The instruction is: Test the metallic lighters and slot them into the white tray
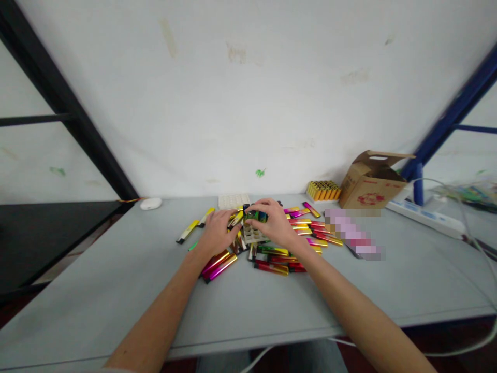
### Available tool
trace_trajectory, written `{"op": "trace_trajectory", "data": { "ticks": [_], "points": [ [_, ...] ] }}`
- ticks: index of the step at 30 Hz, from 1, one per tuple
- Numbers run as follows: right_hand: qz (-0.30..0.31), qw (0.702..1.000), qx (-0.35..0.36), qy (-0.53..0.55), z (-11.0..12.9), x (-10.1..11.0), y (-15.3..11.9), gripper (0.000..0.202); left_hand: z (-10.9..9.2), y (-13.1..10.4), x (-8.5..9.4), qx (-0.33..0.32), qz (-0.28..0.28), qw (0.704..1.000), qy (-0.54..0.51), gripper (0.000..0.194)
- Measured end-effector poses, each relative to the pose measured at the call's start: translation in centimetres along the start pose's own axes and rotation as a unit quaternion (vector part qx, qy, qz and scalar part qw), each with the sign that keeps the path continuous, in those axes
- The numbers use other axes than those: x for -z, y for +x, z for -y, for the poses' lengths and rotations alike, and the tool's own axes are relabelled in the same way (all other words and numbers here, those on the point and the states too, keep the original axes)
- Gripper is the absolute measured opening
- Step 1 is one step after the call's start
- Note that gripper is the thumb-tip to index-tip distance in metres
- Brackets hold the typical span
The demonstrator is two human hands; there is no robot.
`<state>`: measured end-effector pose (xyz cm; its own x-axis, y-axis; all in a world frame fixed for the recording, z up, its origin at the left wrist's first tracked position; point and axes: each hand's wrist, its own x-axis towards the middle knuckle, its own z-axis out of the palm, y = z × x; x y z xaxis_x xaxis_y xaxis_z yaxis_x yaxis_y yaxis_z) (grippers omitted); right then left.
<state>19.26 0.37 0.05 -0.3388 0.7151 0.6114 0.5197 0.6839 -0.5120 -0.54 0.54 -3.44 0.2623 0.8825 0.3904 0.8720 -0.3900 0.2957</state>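
Shiny metallic sticks in yellow, red, pink and green, such as the red one [271,267], lie loosely over the middle of the grey table. My right hand [272,220] has its thumb and fingers closed round a dark green stick [256,215], above a pale tray with round holes [253,234]. To its left, my left hand [219,232] bends over the pile, its fingers near a yellow and dark stick [235,219]; whether it grips that stick is too small to tell. A second pale tray [233,201] lies flat behind the hands, by the wall.
A tray packed with yellow cylinders [323,190] stands at the back, beside an open cardboard box [373,184]. A white power strip [427,217] lies to the right, a blurred pink object [354,233] nearer. At the back left sits a white rounded case [151,203].
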Motion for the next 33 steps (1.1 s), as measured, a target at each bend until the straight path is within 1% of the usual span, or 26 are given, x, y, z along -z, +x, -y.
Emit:
{"op": "trace_trajectory", "data": {
  "ticks": [3, 5, 7, 11, 13, 16, 21, 23, 24, 26, 28, 30, 33],
  "points": [
    [0.012, 0.999, 0.016, -0.032, -0.5, -0.6, 0.1, 0.028, -0.1, -0.2, -0.1, -0.002, 0.009, 1.0, 0.006, 0.058],
    [0.012, 0.999, 0.022, -0.045, -0.7, -0.8, 0.1, 0.035, -0.3, -0.3, -0.1, -0.014, 0.012, 1.0, 0.005, 0.062],
    [0.003, 0.998, 0.026, -0.048, -0.7, -1.0, 0.0, 0.036, -0.5, -0.3, 0.0, -0.027, 0.016, 1.0, 0.001, 0.062],
    [-0.01, 0.995, 0.07, -0.065, -0.7, -0.9, 0.2, 0.024, -0.8, -0.4, 0.1, -0.031, 0.018, 0.999, 0.001, 0.06],
    [-0.02, 0.992, 0.089, -0.083, -0.8, -0.9, 0.2, 0.024, -0.8, -0.4, 0.1, -0.034, 0.014, 0.999, 0.003, 0.058],
    [-0.041, 0.991, 0.084, -0.099, -1.2, -0.8, 0.3, 0.024, -0.9, -0.4, 0.2, -0.045, 0.013, 0.999, 0.004, 0.052],
    [-0.035, 0.99, 0.087, -0.102, -1.5, -0.7, 0.3, 0.019, -1.3, -0.3, 0.4, -0.053, 0.026, 0.998, 0.018, 0.041],
    [-0.031, 0.989, 0.086, -0.117, -1.4, -0.8, 0.4, 0.024, -1.3, -0.3, 0.4, -0.053, 0.024, 0.998, 0.021, 0.039],
    [-0.031, 0.988, 0.081, -0.124, -1.4, -0.8, 0.4, 0.03, -1.3, -0.4, 0.4, -0.053, 0.02, 0.998, 0.022, 0.04],
    [-0.038, 0.988, 0.07, -0.134, -1.1, -0.9, 0.4, 0.044, -1.3, -0.4, 0.2, -0.051, 0.01, 0.998, 0.024, 0.045],
    [-0.05, 0.987, 0.066, -0.137, -0.9, -0.7, 0.5, 0.052, -1.2, -0.5, 0.1, -0.048, 0.001, 0.999, 0.024, 0.051],
    [-0.067, 0.987, 0.069, -0.13, -0.9, -0.2, 0.5, 0.049, -1.1, -0.5, 0.1, -0.048, -0.003, 0.999, 0.023, 0.052],
    [-0.103, 0.987, 0.071, -0.096, -1.7, 1.4, 0.2, 0.031, -1.0, -0.5, 0.1, -0.046, -0.007, 0.999, 0.012, 0.05]
  ]
}}
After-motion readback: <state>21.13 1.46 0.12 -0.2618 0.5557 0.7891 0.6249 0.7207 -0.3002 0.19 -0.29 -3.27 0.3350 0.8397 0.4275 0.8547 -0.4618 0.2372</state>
